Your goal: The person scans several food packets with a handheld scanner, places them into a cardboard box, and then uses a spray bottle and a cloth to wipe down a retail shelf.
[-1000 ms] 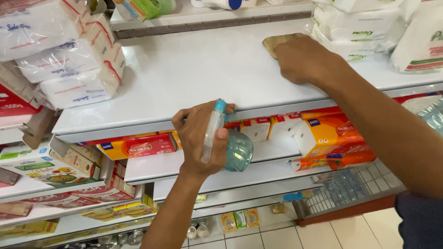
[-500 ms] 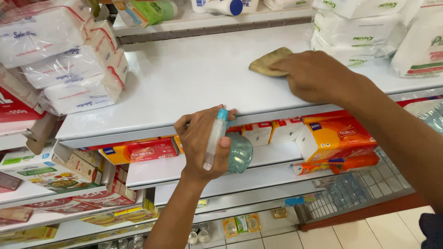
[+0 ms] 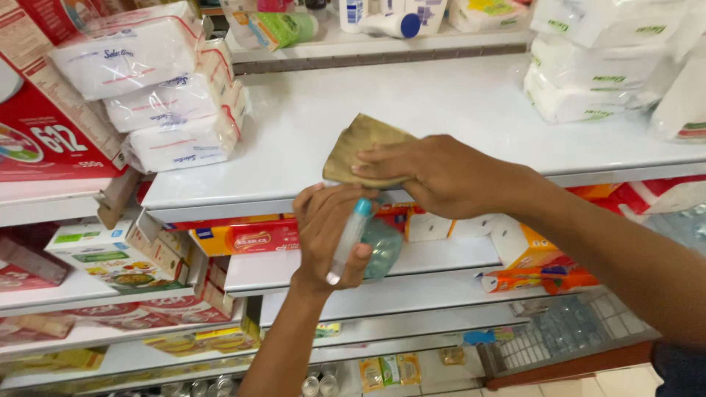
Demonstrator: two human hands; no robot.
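Head view: right hand [image 3: 441, 176] presses cloth [image 3: 360, 147] on shelf [image 3: 412, 95]; left hand [image 3: 331, 235] grips spray bottle [image 3: 368, 246].

shelving: white metal shelf [image 3: 456, 110], pretty bare in the middle, more tiers below
floor: pale tiles [image 3: 640, 382] at bottom right
light: bright, even

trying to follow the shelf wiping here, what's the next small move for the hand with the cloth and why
Probably slide the right hand and its tan cloth back across the white shelf. The cloth sits at the front edge, bare shelf lies behind it, and the left hand holds the spray bottle below the edge.
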